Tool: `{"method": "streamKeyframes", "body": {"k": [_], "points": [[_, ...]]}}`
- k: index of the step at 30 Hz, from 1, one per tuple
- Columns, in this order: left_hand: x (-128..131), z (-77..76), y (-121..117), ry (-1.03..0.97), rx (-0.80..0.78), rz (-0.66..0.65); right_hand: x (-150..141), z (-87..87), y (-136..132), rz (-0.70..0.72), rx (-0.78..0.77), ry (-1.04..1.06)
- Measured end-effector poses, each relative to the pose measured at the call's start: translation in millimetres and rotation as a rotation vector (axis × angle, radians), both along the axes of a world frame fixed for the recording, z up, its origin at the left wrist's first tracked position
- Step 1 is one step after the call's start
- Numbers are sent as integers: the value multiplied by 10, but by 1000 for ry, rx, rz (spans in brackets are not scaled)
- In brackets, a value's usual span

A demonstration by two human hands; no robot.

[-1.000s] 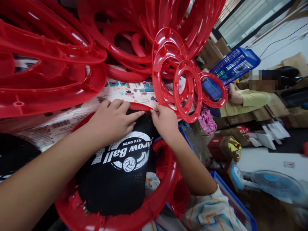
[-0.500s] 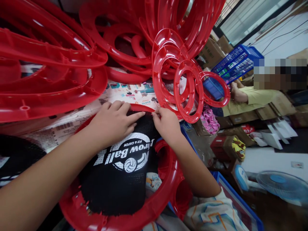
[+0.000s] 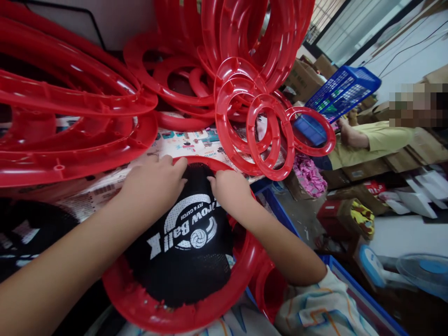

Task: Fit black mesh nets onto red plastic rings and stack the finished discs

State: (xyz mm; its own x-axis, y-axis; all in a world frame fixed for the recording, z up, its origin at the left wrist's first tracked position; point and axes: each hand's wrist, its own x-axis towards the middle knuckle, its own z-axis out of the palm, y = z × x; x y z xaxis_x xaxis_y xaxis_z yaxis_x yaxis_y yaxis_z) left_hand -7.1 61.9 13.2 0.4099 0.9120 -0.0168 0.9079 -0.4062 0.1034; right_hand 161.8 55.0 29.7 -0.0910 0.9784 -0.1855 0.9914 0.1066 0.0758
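A red plastic ring (image 3: 175,322) lies tilted near my lap, with a black mesh net (image 3: 182,280) inside it. White print on the mesh reads "Throw Ball" upside down, with a ball drawn beside it. At the ring's far rim, the fingers of my left hand (image 3: 154,184) curl over the edge. My right hand (image 3: 231,189) is closed at the mesh's far right edge by the rim, its fingertips mostly hidden. The near edge of the mesh meets the ring's inner side.
Stacked red rings (image 3: 245,116) fill the back and left of the printed-sheet-covered table. Another black mesh piece (image 3: 31,233) lies at left. To the right are a blue crate (image 3: 346,88), a box of pink pieces (image 3: 310,175), a fan (image 3: 423,270) and a seated person in yellow (image 3: 374,144).
My left hand's extended index finger has curled in toward the rim. My right hand has shifted slightly left and down. The ring and mesh have moved a little right in view.
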Motion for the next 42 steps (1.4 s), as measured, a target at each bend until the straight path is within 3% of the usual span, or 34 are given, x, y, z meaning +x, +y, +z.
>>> {"method": "streamKeyframes", "body": {"k": [5,9,12,15,18,23,28,34,42], "points": [[71,85,21,14,49,-21,-50,12,34,75,35,72],[135,-76,151,-193,64,-146,15,46,58,-19,72,194],[136,-218,202,-318,23,-177,93,45,98,-105,48,413],[120,-293,199,-354,12,-181,179,44,145,-133,0,612],[113,-312,182,-357,42,-191,237,61,189,-126,-34,654],[114,-320,177,-349,82,-227,226,57,244,-75,67,567],[102,-338,182,-304,98,-266,146,-10,231,-74,177,314],[96,-356,187,-304,104,-273,81,-64,193,-71,176,97],[103,-367,157,-252,139,-254,57,-92,183,-59,186,8]]}}
